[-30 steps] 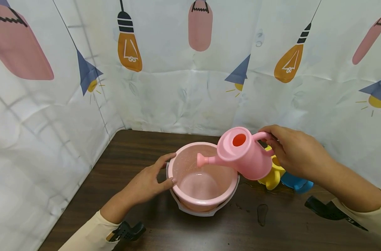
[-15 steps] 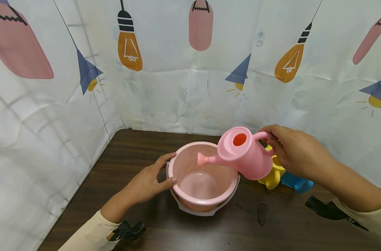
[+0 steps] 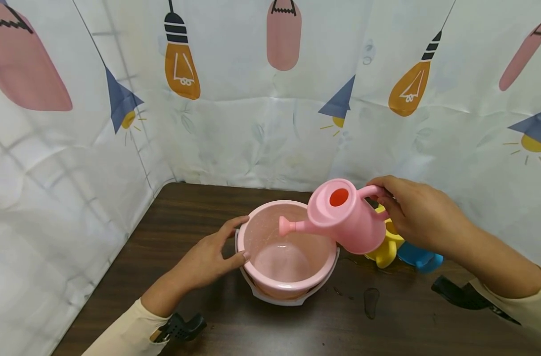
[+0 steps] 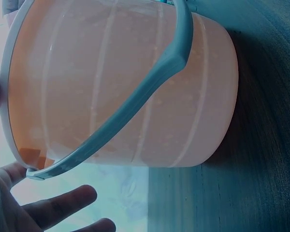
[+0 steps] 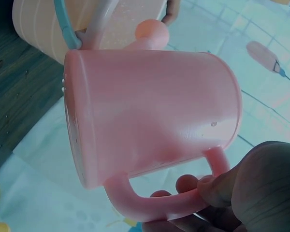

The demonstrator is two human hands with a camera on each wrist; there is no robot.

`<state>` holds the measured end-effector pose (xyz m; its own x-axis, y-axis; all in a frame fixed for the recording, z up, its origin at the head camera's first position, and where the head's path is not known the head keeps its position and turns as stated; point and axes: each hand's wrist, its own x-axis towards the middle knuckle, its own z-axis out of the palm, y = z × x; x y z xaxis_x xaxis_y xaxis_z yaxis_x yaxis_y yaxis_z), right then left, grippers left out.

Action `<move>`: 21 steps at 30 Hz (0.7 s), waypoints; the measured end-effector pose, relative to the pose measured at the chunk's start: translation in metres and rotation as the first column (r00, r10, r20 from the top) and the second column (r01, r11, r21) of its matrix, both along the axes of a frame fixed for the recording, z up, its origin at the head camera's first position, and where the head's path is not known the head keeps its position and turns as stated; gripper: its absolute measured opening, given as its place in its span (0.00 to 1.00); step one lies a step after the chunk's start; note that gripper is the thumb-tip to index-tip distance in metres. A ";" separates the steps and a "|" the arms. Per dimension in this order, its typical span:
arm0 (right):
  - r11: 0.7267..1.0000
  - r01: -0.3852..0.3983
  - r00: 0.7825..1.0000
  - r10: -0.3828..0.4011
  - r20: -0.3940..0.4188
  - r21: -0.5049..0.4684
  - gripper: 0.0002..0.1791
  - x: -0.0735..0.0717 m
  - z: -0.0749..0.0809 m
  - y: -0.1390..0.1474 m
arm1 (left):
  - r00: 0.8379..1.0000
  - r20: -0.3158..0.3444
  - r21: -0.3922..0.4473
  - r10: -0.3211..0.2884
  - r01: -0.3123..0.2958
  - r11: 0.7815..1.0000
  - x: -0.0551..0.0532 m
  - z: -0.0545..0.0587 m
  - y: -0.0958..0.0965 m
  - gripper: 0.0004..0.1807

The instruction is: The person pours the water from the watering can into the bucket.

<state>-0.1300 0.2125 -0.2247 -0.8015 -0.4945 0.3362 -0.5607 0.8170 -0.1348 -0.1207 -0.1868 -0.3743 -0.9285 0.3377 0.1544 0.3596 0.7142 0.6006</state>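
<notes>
A pink watering can (image 3: 349,217) is tilted left, its round spout head (image 3: 287,226) above the opening of a pale pink bucket (image 3: 290,285). My right hand (image 3: 424,212) grips the can's handle, fingers and thumb curled round it in the right wrist view. Droplets cling to the can (image 5: 154,111) near its base. On the bucket's left rim, my left hand (image 3: 208,259) rests with thumb and forefinger spread apart. Its other fingers (image 4: 63,205) stretch out clear of the bucket wall in the left wrist view. A lowered bail handle (image 4: 130,108) hangs round the bucket.
Behind the can stand a yellow item (image 3: 388,251) and a blue item (image 3: 422,258), partly hidden by the right hand and can. Small wet patches (image 3: 371,302) lie on the dark wooden table (image 3: 199,207). A printed curtain (image 3: 235,138) closes off the back and left.
</notes>
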 end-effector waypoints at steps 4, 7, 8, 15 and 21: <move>1.000 0.007 1.000 -0.007 0.011 0.000 0.12 -0.001 0.000 0.000 | 1.000 -0.001 0.000 -0.007 0.007 1.000 -0.001 0.001 0.000 0.41; 1.000 0.008 1.000 -0.008 0.011 -0.001 0.12 -0.001 0.001 0.000 | 1.000 0.000 0.002 -0.007 0.007 1.000 -0.001 0.001 0.000 0.41; 1.000 0.008 1.000 -0.008 0.010 -0.001 0.12 -0.001 0.001 0.000 | 1.000 0.000 0.001 -0.006 0.006 1.000 -0.001 0.001 0.000 0.41; 1.000 0.003 1.000 -0.003 0.007 0.001 0.12 -0.002 0.002 0.000 | 1.000 0.000 0.013 0.002 -0.002 1.000 -0.001 0.002 0.000 0.41; 1.000 -0.012 1.000 0.012 0.005 0.002 0.10 -0.001 0.002 -0.001 | 1.000 0.002 0.032 -0.002 0.002 0.999 0.000 0.001 0.000 0.42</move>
